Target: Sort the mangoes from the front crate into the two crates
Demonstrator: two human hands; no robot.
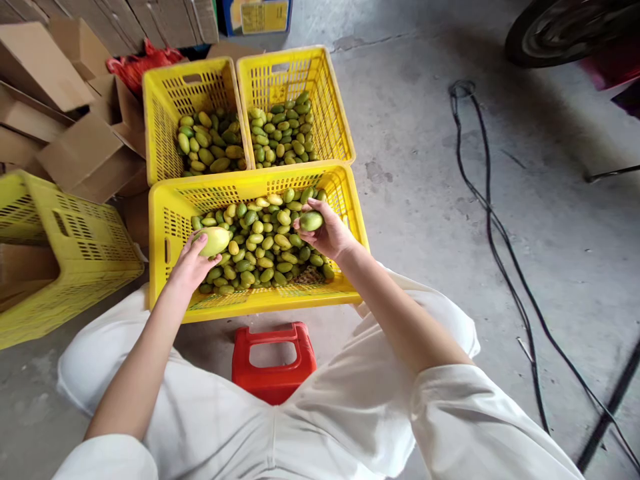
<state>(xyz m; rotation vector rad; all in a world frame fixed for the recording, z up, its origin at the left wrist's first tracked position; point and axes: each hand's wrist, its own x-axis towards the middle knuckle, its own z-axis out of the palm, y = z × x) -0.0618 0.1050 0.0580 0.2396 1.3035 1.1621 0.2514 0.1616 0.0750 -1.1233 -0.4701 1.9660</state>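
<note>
My left hand (189, 267) holds a large pale yellow-green oval fruit (214, 241) over the left side of the near yellow crate (257, 309). In my right hand (331, 232), above the right side of the same crate, is a smaller green oval fruit (311, 221), held in curled fingers. Many loose oval fruits (260, 250), green to yellow, lie below both hands in this crate. Their exact kind I cannot make out. Behind it, a left back crate (157, 133) and a right back crate (340, 127) hold more such fruits.
A red plastic stool (267, 380) stands between my knees. On the left are another yellow crate (95, 233) and open cardboard boxes (83, 153), with a red plastic bag (143, 67) behind. Black cables (493, 220) run across the concrete floor at right, near a wheel (535, 40).
</note>
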